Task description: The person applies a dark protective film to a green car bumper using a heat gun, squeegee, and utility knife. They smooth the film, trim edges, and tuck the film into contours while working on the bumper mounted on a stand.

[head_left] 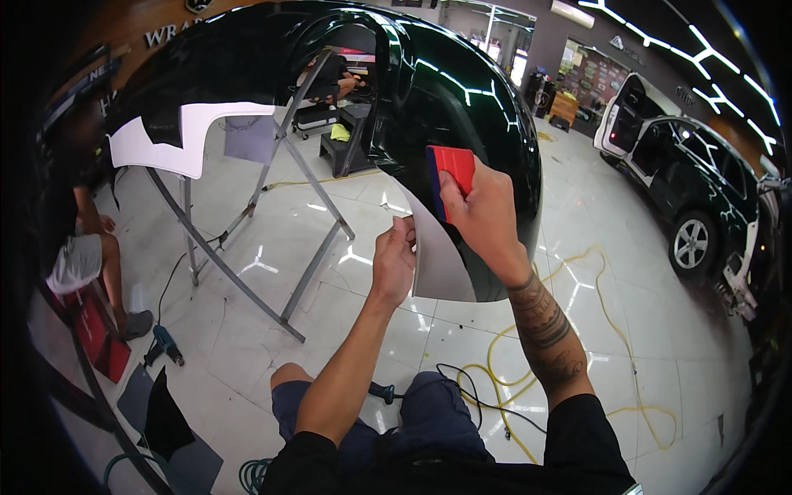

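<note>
A large glossy dark green car bumper point(462, 107) arches in front of me on a metal stand point(318, 285). In my right hand point(487, 206) is a red squeegee point(456, 163) with a dark blue edge, pressed against the bumper's near right end. My left hand point(394, 262) pinches the left edge of a pale grey flap point(437, 260) at that end. It looks like the underside of the wrap film, though I cannot tell for sure. White surface point(206, 140) shows at the bumper's far left end, below the dark covering.
A person point(91, 239) sits at left near a heat gun point(165, 346). Another heat gun point(384, 391) lies by my legs. Yellow hose point(495, 371) and black cable cross the tiled floor. A black step stool point(346, 144) stands behind the bumper; a partly dismantled dark car point(693, 181) is at right.
</note>
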Tool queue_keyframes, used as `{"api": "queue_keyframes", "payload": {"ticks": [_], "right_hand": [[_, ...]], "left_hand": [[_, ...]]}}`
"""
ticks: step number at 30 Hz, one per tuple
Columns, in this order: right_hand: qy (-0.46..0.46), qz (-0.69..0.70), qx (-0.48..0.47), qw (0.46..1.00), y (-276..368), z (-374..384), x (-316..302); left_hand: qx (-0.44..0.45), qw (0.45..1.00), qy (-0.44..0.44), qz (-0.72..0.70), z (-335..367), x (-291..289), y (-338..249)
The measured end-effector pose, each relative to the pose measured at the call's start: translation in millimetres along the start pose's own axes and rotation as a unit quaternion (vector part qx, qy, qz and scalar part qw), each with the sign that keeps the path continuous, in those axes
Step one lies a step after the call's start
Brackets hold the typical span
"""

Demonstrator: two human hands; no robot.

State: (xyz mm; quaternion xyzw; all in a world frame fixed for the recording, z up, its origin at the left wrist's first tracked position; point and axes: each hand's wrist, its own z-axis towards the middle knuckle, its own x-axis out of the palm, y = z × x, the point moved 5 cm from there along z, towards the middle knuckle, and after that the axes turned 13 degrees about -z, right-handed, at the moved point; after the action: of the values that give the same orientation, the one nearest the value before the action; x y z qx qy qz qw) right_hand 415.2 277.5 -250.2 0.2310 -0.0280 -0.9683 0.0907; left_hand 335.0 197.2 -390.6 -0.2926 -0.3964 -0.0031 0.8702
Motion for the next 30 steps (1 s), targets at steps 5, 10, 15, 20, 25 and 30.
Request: {"api": "queue_keyframes", "payload": {"ticks": [5,10,15,20,25,30], "right_hand": [[-0.023,-0.093,-0.007,0.995,13,4,11],[0.025,-0.14,-0.067,0.988,22,9,15],[0.043,-0.001,0.0,0.999,5,10,7],[-0.009,0.024,0.024,0.999,0,6,3],[0.006,-0.07,-0.009,0.997,10,7,12],[0.018,-0.142,-0.067,0.987,25,11,26]], "left_hand": [[-0.005,1.0,-0.011,0.006,-3,6,2],[-0.004,1.0,-0.024,0.004,-5,8,-1],[-0.004,1.0,0.004,-0.005,0,-6,0],[0.008,1.0,-0.005,-0.01,1,-5,-1],[0.001,1.0,-0.008,-0.008,-1,-1,3],[0.003,1.0,0.0,-0.008,-3,-3,1]]}}
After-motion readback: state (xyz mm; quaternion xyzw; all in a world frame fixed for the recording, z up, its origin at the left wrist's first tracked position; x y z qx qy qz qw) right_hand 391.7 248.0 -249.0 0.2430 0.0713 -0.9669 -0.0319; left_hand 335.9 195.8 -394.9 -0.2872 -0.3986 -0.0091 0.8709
